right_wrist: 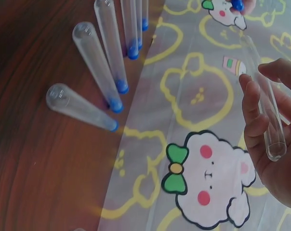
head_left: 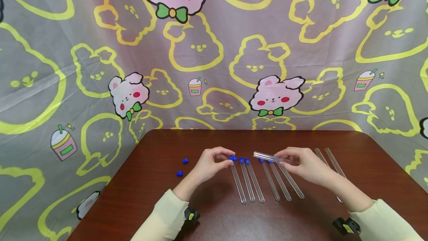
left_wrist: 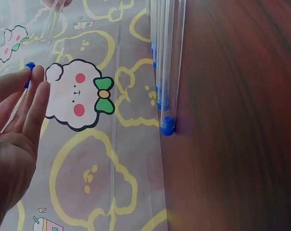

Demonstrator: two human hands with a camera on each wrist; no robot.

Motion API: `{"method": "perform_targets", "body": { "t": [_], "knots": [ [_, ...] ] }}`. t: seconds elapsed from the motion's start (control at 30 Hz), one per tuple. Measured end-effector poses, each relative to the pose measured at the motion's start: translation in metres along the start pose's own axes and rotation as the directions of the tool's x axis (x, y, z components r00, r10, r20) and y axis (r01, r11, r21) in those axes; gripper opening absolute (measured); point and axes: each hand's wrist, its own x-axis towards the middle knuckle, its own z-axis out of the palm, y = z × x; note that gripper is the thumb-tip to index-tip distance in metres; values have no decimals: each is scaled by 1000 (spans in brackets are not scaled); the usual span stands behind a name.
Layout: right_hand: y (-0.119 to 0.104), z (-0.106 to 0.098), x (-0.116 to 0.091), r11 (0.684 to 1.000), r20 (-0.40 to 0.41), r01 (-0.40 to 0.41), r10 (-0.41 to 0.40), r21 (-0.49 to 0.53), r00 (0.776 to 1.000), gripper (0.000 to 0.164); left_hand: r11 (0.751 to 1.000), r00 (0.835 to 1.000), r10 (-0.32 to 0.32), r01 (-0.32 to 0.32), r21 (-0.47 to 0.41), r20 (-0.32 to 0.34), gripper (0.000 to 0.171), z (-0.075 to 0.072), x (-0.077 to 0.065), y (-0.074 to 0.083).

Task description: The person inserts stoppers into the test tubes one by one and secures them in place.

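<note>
My left hand (head_left: 212, 163) pinches a small blue stopper (left_wrist: 30, 67) between thumb and fingertips, raised above the table. Across from it, my right hand (head_left: 302, 161) grips a clear test tube (head_left: 264, 156), whose open end points toward the left hand. The right wrist view shows the rounded bottom of this tube (right_wrist: 274, 150) near the palm, with fingers curled along its side. Stopper and tube are apart. Below both hands lie several stoppered test tubes (head_left: 255, 183), blue ends away from me; the hands partly cover the far ends of some.
Two loose blue stoppers (head_left: 180, 173) lie on the left of the brown table (head_left: 157, 148). On the right rest two test tubes (head_left: 335, 162) without stoppers, one partly behind the right forearm. A patterned cloth (head_left: 227, 66) hangs around the table's back and sides.
</note>
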Motion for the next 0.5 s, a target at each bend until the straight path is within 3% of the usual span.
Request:
{"method": "perform_targets", "body": {
  "t": [0.23,0.5],
  "knots": [
    [-7,6,6,998,3,69,-69,12,998,25,1000,1000,4,-4,12,-4,21,2,3,6],
    [-13,8,10,997,15,78,-78,23,997,24,999,998,54,-54,7,-13,19,2,8,7]
  ]
}}
